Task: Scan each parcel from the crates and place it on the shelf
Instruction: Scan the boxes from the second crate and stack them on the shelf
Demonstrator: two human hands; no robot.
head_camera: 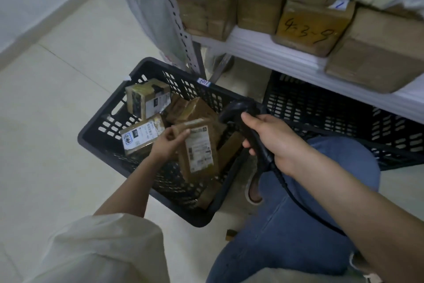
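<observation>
We see left hand (168, 143) pinching parcel (198, 148) over crate (91, 131); right hand (273, 138) gripping scanner (243, 110) just right, aimed at it.

We see a pale tiled floor (57, 104) carrying 2 black perforated crates (110, 120), side by side; the left 1 holds taped brown parcels (146, 99). Above, a white shelf (263, 51) bears stacked cardboard boxes (259, 13), 1 marked "4-3-9" (309, 28).
</observation>
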